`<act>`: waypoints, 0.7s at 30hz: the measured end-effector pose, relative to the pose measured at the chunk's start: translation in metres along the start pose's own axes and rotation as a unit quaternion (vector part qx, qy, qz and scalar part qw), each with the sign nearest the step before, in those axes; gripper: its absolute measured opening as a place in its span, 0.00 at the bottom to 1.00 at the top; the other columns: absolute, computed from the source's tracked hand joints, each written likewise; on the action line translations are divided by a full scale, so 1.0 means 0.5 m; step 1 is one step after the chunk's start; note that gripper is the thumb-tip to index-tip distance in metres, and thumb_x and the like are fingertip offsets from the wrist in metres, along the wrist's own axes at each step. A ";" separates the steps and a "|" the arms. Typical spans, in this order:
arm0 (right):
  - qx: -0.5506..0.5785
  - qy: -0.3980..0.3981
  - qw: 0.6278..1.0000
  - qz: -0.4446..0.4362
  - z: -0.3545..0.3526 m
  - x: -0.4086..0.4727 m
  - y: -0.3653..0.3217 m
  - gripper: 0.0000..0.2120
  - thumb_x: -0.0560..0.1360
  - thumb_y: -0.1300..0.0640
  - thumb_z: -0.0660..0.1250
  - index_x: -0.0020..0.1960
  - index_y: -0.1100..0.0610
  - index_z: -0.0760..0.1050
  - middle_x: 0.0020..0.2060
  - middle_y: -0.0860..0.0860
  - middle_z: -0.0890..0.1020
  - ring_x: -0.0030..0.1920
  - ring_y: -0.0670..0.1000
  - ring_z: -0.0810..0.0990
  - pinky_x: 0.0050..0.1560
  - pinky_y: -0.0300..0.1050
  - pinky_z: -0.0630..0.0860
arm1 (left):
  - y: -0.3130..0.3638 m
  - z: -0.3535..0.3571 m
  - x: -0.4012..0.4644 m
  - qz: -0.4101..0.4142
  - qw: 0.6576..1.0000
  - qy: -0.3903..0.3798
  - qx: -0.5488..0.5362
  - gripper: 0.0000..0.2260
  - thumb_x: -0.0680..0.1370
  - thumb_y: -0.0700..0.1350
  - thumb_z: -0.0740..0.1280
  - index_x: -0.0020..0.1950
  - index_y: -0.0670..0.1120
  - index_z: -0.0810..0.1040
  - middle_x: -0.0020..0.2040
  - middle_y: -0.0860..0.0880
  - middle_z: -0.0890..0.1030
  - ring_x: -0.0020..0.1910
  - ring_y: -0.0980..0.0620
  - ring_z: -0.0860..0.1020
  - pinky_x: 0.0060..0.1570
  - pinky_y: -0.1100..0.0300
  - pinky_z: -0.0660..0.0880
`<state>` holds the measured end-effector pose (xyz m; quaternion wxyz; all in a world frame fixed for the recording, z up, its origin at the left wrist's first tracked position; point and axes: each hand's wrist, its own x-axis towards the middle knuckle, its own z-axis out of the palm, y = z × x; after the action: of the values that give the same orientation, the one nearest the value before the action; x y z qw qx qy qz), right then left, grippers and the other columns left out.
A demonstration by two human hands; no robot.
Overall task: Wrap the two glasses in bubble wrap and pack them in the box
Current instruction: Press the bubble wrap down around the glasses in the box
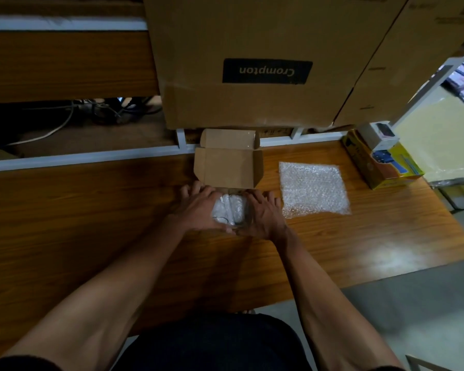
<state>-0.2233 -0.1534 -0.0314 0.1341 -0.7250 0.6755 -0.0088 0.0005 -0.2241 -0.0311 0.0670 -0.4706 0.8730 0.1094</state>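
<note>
A small cardboard box [227,167] stands open on the wooden table, its lid flap leaning back. In front of it sits a glass wrapped in bubble wrap [229,210], with a clear glass rim showing at its near end. My left hand [198,207] lies over the bundle's left side and my right hand [263,212] over its right side, fingers spread towards the box. Whether the bundle is inside the box or just before it, I cannot tell. A flat sheet of bubble wrap [314,190] lies on the table to the right.
A large brown carton [252,62] marked Crompton stands behind the small box. A yellow and blue box [383,164] with a small white packet on top sits at the table's right rear. Cables lie in the dark gap at the left rear.
</note>
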 end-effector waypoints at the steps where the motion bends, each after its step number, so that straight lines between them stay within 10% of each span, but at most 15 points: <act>1: -0.001 0.004 1.000 -0.001 -0.001 -0.001 -0.001 0.59 0.60 0.24 0.75 0.81 0.49 0.59 0.77 0.50 0.66 0.69 0.63 0.65 0.64 0.57 0.65 | 0.000 -0.003 0.003 -0.002 1.000 -0.002 -0.001 0.57 0.57 0.88 0.60 0.79 0.57 0.64 0.76 0.52 0.67 0.72 0.46 0.58 0.65 0.43 0.57; 21: -0.003 0.042 0.999 -0.025 -0.016 -0.002 -0.007 0.59 0.53 0.18 0.58 0.75 0.53 0.70 0.71 0.51 0.74 0.64 0.61 0.69 0.59 0.54 0.67 | -0.004 -0.005 0.011 0.000 0.999 -0.005 -0.033 0.53 0.57 0.85 0.65 0.77 0.59 0.64 0.75 0.53 0.69 0.72 0.47 0.58 0.65 0.44 0.58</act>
<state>-0.2215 -0.1538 -0.0229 0.1028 -0.7413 0.6620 -0.0405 -0.0008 -0.2303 -0.0300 0.0558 -0.4720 0.8685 0.1408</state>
